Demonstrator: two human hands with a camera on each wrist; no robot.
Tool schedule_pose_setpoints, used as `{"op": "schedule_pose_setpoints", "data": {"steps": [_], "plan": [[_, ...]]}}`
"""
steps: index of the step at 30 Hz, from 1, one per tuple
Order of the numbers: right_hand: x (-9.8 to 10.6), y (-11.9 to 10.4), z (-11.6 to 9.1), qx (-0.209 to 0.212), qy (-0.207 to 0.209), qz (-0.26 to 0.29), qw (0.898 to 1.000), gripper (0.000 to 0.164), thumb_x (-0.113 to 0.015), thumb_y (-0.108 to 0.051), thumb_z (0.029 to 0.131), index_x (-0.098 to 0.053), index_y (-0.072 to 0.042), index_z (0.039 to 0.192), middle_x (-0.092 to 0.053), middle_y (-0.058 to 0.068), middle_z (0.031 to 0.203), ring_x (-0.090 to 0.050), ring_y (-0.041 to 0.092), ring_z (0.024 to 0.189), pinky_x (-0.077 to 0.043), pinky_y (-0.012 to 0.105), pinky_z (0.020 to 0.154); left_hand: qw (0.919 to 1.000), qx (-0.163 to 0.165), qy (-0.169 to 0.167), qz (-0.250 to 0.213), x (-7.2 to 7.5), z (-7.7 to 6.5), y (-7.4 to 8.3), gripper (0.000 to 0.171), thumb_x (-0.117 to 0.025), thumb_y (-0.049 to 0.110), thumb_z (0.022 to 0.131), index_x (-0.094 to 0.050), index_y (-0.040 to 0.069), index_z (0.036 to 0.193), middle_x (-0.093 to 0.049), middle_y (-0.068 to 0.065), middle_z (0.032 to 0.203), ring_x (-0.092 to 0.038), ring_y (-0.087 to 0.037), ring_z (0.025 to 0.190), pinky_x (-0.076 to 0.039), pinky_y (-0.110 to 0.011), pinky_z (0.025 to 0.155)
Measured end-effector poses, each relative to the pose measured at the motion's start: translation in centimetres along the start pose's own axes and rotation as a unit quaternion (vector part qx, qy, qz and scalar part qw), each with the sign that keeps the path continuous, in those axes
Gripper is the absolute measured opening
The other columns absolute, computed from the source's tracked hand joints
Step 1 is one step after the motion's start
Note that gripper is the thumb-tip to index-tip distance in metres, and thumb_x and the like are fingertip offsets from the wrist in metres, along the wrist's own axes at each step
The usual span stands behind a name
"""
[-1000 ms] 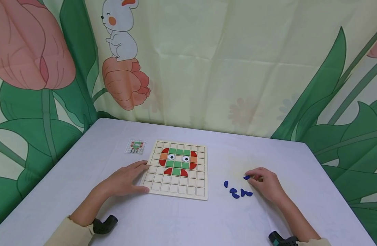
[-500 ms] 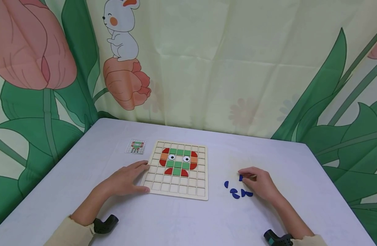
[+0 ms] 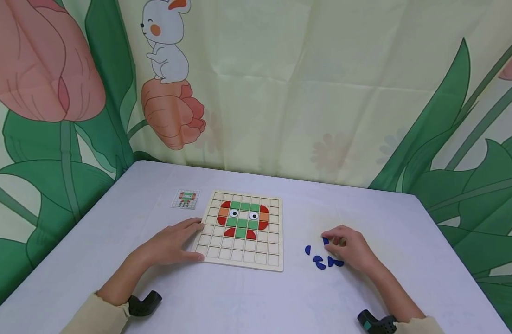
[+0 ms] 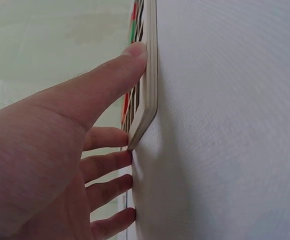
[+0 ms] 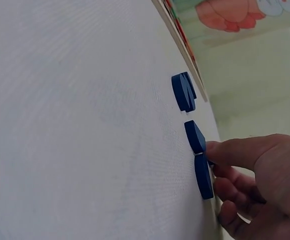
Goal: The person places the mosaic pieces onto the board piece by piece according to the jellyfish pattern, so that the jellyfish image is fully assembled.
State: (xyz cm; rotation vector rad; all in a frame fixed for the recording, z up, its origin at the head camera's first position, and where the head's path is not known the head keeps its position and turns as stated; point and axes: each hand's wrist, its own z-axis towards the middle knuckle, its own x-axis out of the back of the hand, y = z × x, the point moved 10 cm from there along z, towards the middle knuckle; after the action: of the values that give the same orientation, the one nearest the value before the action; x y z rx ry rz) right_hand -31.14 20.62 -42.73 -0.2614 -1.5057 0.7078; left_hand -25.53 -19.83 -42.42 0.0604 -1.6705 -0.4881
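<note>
My left hand (image 3: 169,242) rests at the left side of a wooden grid board (image 3: 249,256). In the left wrist view, the thumb (image 4: 135,52) lies on the board's edge and the other fingers reach along its side, loosely spread. Green, red and orange pieces and two eye pieces form a face on the board. To its right, my right hand (image 3: 351,247) pinches a small blue piece (image 3: 325,240) between thumb and fingers, mostly hidden by the hand in the right wrist view. Several blue half-round pieces (image 3: 320,266) lie on the table close by.
A small picture card (image 3: 185,199) showing a similar figure on a grid lies left of the board, toward the back. White cloth covers the table (image 3: 256,301). Behind it hangs a curtain (image 3: 281,93) printed with tulips and a rabbit.
My right hand has moved slightly left with the blue piece, which now stands at a different angle in the fingers. The left hand and the board stay in place.
</note>
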Motion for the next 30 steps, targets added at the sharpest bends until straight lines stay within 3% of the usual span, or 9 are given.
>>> {"op": "schedule_pose_setpoints", "data": {"steps": [16,30], "plan": [[-0.7,-1.6,0.5,0.006,0.014,0.019,1.000,0.022,-0.075,-0.012,0.083,-0.072,-0.010,0.105,-0.060,0.000,0.086,-0.052,0.015,0.079,-0.046,0.018,0.062,1.0000,0.004,-0.001,0.001,0.0,0.0,0.0,0.085,-0.076,0.054,0.075,-0.048,0.009,0.141,-0.037,-0.012,0.154,-0.035,-0.035,0.142,-0.033,-0.063,0.108],[-3.8,-6.4,1.3,0.021,-0.007,0.053,0.998,0.020,-0.076,-0.013,0.081,-0.073,-0.016,0.101,-0.064,-0.004,0.094,-0.053,0.014,0.081,-0.047,0.020,0.062,1.0000,0.004,-0.003,0.004,0.0,0.1,0.0,0.086,-0.075,0.056,0.075,-0.047,0.010,0.142,-0.037,-0.012,0.154,-0.035,-0.035,0.142,-0.032,-0.065,0.107]]}}
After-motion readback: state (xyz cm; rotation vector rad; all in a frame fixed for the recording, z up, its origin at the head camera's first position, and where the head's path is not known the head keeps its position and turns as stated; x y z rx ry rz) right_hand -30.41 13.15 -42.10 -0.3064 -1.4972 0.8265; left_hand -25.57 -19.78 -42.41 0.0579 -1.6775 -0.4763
